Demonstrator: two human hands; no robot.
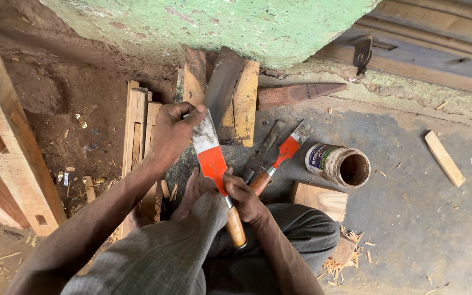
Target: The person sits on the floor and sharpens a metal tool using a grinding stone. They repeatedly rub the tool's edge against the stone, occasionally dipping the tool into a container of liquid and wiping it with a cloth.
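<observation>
Chisel (214, 164) between both hands' grip.

Grey concrete floor (411, 229) meets a peeling green wall (219, 24) (dirt ground (55, 93) beside) in daylight.

Two more chisels (279, 155) lie on the concrete floor (411, 218), one with a red blade. Just right of them an open tin can (338, 165) lies on its side. A loose wood strip (443, 158) rests far right. Thin slats (136, 131) are stacked at left, beside a mortised timber beam (6, 142). A green wall (219, 24) stands at the far side.
</observation>
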